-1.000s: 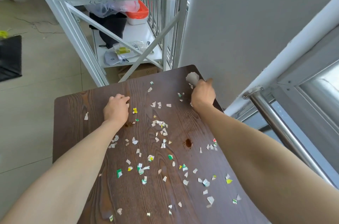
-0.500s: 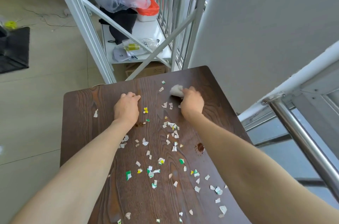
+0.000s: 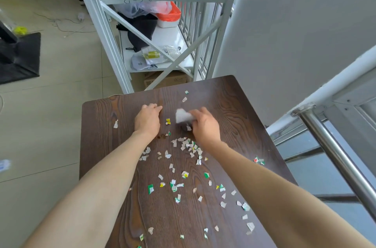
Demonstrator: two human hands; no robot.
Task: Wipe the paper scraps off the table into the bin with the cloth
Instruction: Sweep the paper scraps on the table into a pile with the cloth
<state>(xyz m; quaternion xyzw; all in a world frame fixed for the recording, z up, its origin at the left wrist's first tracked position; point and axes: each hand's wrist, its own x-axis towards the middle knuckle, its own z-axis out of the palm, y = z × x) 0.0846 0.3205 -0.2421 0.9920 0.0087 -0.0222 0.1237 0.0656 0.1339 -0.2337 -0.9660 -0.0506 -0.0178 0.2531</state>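
Several small paper scraps (image 3: 188,147), white, green and yellow, lie scattered over the dark wooden table (image 3: 234,101). My right hand (image 3: 205,125) grips a small grey-white cloth (image 3: 182,116) and presses it on the table near the middle of the far half, with a cluster of scraps just below it. My left hand (image 3: 147,120) rests knuckles down on the table beside it, fingers curled, holding nothing. No bin is in view.
A white metal shelf rack (image 3: 154,30) with bags and boxes stands beyond the table's far edge. A white wall (image 3: 295,24) and a steel handrail (image 3: 335,156) run along the right. Tiled floor (image 3: 50,105) lies to the left, with a black mat (image 3: 18,56).
My right hand has swept the cloth leftward from the table's far right corner to the middle, pushing scraps along. My left hand has stayed in place.
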